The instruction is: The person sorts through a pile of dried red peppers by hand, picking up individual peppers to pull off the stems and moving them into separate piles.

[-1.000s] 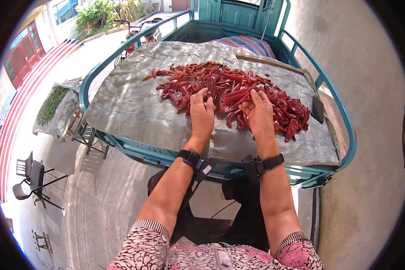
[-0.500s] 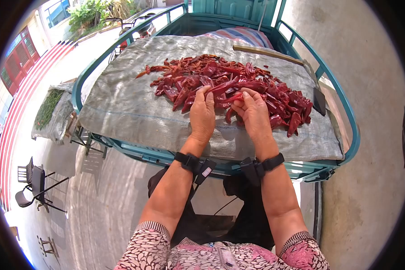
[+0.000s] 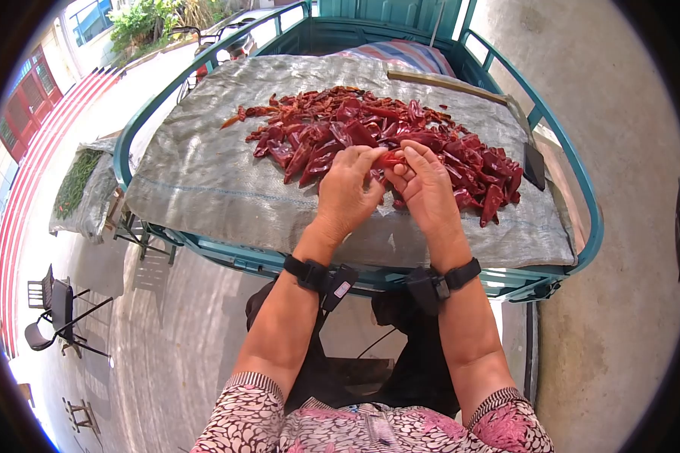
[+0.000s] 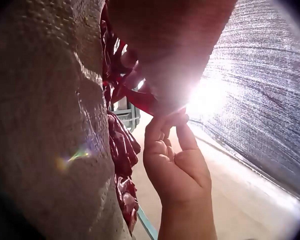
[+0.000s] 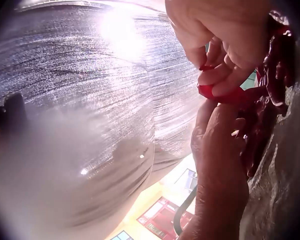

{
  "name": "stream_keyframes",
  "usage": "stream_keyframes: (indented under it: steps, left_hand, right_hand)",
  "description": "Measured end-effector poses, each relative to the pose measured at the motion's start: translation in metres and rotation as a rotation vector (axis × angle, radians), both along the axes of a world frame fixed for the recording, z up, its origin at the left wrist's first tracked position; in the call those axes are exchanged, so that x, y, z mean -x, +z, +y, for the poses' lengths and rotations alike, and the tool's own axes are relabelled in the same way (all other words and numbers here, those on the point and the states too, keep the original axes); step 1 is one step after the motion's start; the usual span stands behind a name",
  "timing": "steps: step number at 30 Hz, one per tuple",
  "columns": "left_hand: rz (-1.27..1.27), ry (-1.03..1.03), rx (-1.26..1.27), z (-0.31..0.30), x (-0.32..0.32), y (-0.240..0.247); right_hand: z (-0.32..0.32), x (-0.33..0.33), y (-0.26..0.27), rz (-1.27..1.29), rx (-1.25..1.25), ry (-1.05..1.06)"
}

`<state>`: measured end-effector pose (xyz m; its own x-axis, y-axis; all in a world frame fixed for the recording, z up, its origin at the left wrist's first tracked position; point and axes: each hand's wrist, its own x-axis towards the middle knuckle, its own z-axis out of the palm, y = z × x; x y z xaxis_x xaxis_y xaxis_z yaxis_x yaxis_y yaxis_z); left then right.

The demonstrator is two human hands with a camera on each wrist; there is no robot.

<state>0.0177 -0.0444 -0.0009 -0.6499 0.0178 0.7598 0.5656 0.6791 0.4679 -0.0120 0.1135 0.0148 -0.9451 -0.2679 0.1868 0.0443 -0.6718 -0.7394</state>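
Observation:
A dried red chili pepper [image 3: 389, 159] is held between both hands, above the near edge of a heap of red chili peppers [image 3: 340, 132]. My right hand [image 3: 427, 189] pinches one end with thumb and fingertips. My left hand [image 3: 346, 192] grips the other end, its fingers bent over the pepper. In the right wrist view, the bright red pepper [image 5: 225, 94] shows between the fingers of the two hands. The left wrist view has the right hand [image 4: 177, 170] below, reaching up to the pepper, while the left hand [image 4: 165, 45] looms dark at the top.
The heap lies on a grey woven sheet [image 3: 204, 196] over a teal cart bed with side rails [image 3: 574, 166]. A wooden strip [image 3: 446, 86] lies behind the heap, and a dark flat phone-like object [image 3: 533, 166] at its right. Green produce [image 3: 78, 185] sits on a stand at left.
My left hand has moved right and turned inward onto the pepper beside the right hand. The pepper is now mostly covered by fingers. The view has shifted slightly.

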Motion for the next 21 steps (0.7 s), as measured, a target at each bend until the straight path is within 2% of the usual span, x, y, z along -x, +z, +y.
stream_keyframes:
  steps: [1, 4, 7, 10, 14, 15, 18, 21]
  left_hand:
    - [-0.04, -0.042, -0.017, 0.001, -0.002, 0.001]
    - [-0.072, 0.007, -0.047, -0.005, 0.006, -0.012]
    - [-0.278, -0.022, -0.46, 0.002, 0.01, -0.015]
    - [-0.319, -0.015, -0.539, 0.001, 0.011, -0.011]
    - [-0.211, 0.087, -0.499, 0.004, 0.013, -0.013]
    - [-0.207, 0.082, -0.489, 0.003, 0.013, -0.012]
    - [-0.209, 0.083, -0.496, 0.004, 0.012, -0.014]
    - [-0.235, 0.078, -0.472, 0.003, 0.015, -0.022]
  right_hand:
    - [-0.001, -0.001, 0.0, -0.003, 0.016, 0.032]
    - [-0.005, -0.002, 0.002, 0.008, -0.01, 0.016]
    - [-0.005, 0.005, 0.018, 0.128, -0.377, -0.317]
    - [-0.008, 0.031, 0.034, 0.548, -0.988, -0.681]
    - [-0.023, 0.075, 0.038, 0.871, -1.517, -0.667]
    - [-0.028, 0.088, 0.039, 0.832, -1.549, -0.545]
    - [-0.041, 0.112, 0.033, 0.89, -1.913, -0.418]
    - [-0.051, 0.13, 0.027, 0.941, -2.092, -0.249]
